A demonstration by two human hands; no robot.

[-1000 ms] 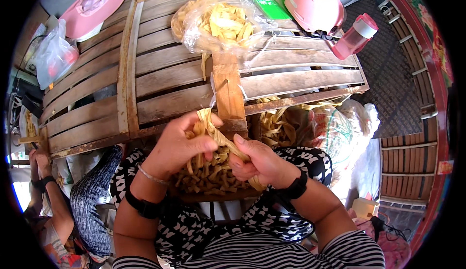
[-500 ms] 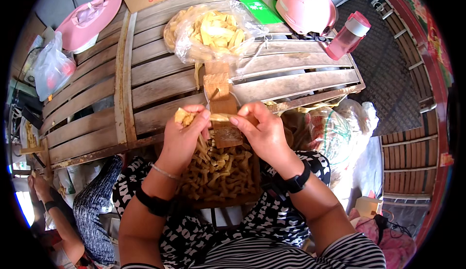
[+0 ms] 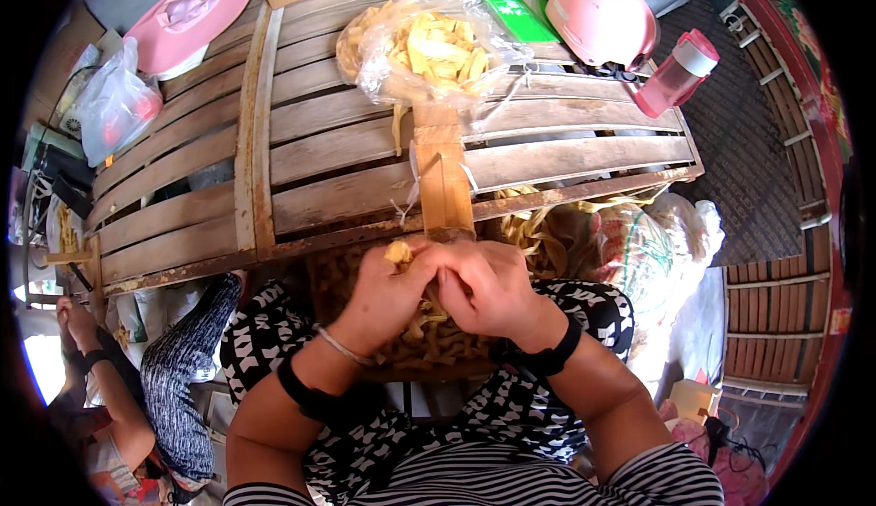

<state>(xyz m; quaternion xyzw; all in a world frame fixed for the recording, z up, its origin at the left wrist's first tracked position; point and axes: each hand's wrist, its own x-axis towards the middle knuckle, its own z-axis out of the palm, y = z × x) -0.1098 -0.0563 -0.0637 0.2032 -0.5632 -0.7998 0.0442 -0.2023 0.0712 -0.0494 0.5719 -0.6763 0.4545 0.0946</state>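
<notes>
My left hand (image 3: pixel 388 289) and my right hand (image 3: pixel 493 289) meet in front of the table edge, both closed with fingertips together. From the left hand's grip pokes a crumpled yellow tofu-skin strip (image 3: pixel 399 252); the rest is hidden by the fingers. What the right fingers pinch is covered, though they work at the same spot. Below the hands, a box of knotted tofu-skin pieces (image 3: pixel 447 346) rests at my lap, partly hidden by my wrists. Just beyond my knuckles, a wooden board (image 3: pixel 444 177) reaches over the table edge. Behind it lies a clear plastic bag of loose yellow strips (image 3: pixel 447 50).
The slatted wooden table (image 3: pixel 328 155) carries a pink helmet (image 3: pixel 598 18), a pink bottle (image 3: pixel 677 73), a pink hat (image 3: pixel 196 13) and a white plastic bag (image 3: pixel 119 109). Stuffed sacks (image 3: pixel 630 241) stand under its right side. Another person's hands (image 3: pixel 78 319) show at far left.
My hands have come down toward my lap and closed together. The strip stretched between them before is now mostly hidden in my fingers. The whole view has shifted slightly.
</notes>
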